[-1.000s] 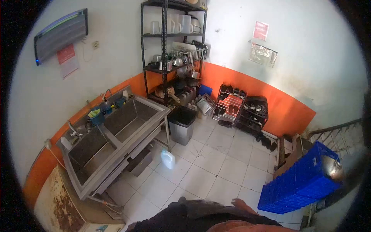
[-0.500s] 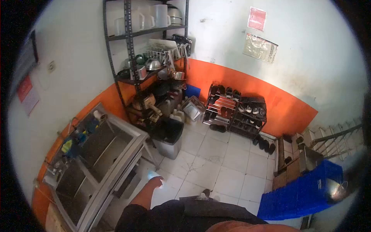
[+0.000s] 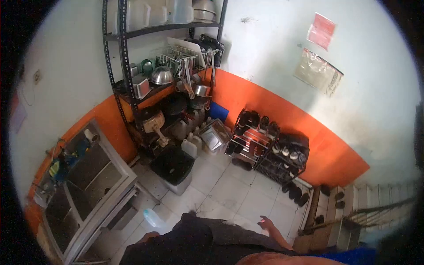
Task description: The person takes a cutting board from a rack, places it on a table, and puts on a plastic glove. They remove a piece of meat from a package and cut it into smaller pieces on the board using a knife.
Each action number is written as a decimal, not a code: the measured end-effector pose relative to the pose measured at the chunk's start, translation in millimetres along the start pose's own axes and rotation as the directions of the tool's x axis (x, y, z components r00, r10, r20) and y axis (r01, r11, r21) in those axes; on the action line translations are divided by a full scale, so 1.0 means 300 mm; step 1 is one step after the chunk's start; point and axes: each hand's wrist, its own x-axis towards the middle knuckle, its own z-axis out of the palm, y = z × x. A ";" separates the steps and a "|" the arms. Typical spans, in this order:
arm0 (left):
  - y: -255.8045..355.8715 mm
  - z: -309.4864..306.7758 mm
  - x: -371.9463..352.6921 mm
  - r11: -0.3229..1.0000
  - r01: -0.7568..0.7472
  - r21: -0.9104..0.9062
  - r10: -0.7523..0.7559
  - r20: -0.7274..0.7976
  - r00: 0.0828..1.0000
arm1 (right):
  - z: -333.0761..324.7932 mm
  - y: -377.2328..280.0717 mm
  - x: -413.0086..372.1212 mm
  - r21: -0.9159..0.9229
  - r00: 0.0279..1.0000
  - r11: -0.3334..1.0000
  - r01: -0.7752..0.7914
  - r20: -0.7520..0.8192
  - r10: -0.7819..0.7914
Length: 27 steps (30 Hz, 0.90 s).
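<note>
At the lower left, my left hand shows only in part beside my dark top. A pale blue, see-through plastic thing sticks out forward from it, and the fingers around it are mostly hidden; I cannot tell its exact kind. My right hand hangs out in front of my right side over the white floor tiles, fingers apart and holding nothing. A dark grey cloth spans my front between the two hands.
A steel sink unit runs along the left wall. Ahead stand a black-topped grey bin, a metal shelf of kitchenware, plastic jugs and shoe racks. Steps and a blue crate are on the right.
My view has shifted forward, and the bin and racks look nearer. My left hand and the pale blue thing sit lower and farther left. My right hand has come into view.
</note>
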 end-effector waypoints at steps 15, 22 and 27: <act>0.845 -1.290 0.876 0.898 -0.293 0.330 0.384 -0.257 0.887 | -0.351 -0.467 0.711 -0.138 0.992 0.986 -0.092 0.071 0.102; 1.655 -1.848 0.810 0.745 -0.656 0.121 0.645 -0.381 0.663 | -0.578 -0.530 1.020 -0.021 0.989 0.988 -0.151 0.004 0.151; 1.970 -1.986 0.732 0.644 -0.764 0.039 0.712 -0.397 0.580 | -0.762 -0.483 1.324 -0.078 0.989 0.989 -0.129 0.067 0.135</act>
